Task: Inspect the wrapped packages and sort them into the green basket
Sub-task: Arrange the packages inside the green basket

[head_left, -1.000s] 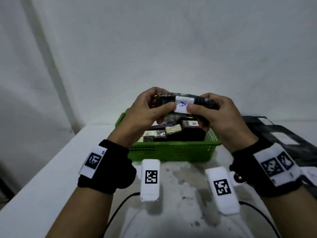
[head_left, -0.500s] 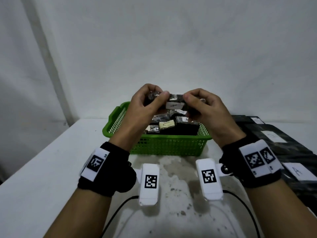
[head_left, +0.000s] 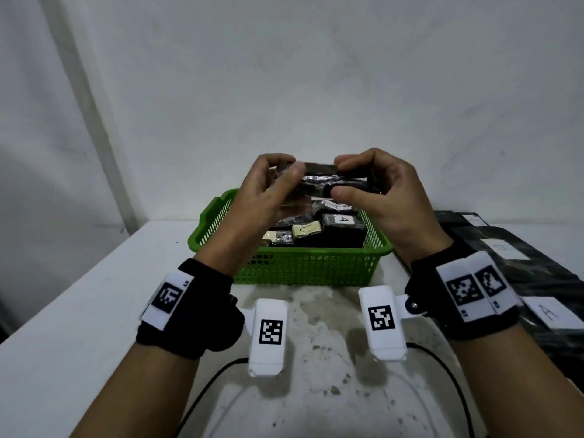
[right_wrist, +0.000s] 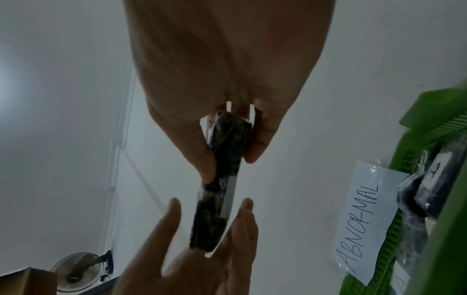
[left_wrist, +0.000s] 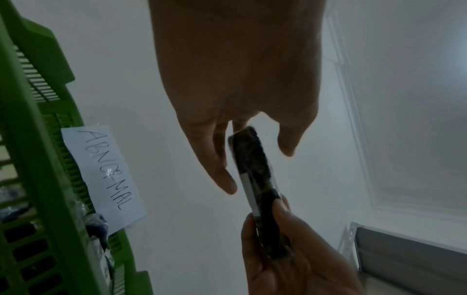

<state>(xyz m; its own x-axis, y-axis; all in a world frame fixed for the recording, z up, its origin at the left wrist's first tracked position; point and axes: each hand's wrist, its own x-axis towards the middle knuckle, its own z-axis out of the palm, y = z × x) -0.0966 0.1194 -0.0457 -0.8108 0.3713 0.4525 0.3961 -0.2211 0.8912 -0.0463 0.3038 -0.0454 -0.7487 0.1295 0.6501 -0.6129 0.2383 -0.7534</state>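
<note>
I hold a dark plastic-wrapped package point(head_left: 319, 180) in the air above the green basket point(head_left: 309, 268). My left hand point(head_left: 286, 172) grips its left end with thumb in front and fingers curled behind. My right hand point(head_left: 347, 178) pinches its right end. The left wrist view shows the package point(left_wrist: 255, 179) edge-on, with a white label strip along one side, between the fingers of my left hand point(left_wrist: 256, 169). My right hand point(right_wrist: 231, 161) pinches the package point(right_wrist: 222, 199) in the right wrist view. Several wrapped packages point(head_left: 341, 232) with small labels lie in the basket.
A paper label reading ABNORMAL point(left_wrist: 103, 175) is stuck on the basket's far wall. A pile of black wrapped packages point(head_left: 521, 263) with white labels lies on the table to the right. The white wall stands close behind the basket. Cables run along the table's near edge.
Both hands turned the package so its white A label no longer faces me, and carried it a little farther out over the basket.
</note>
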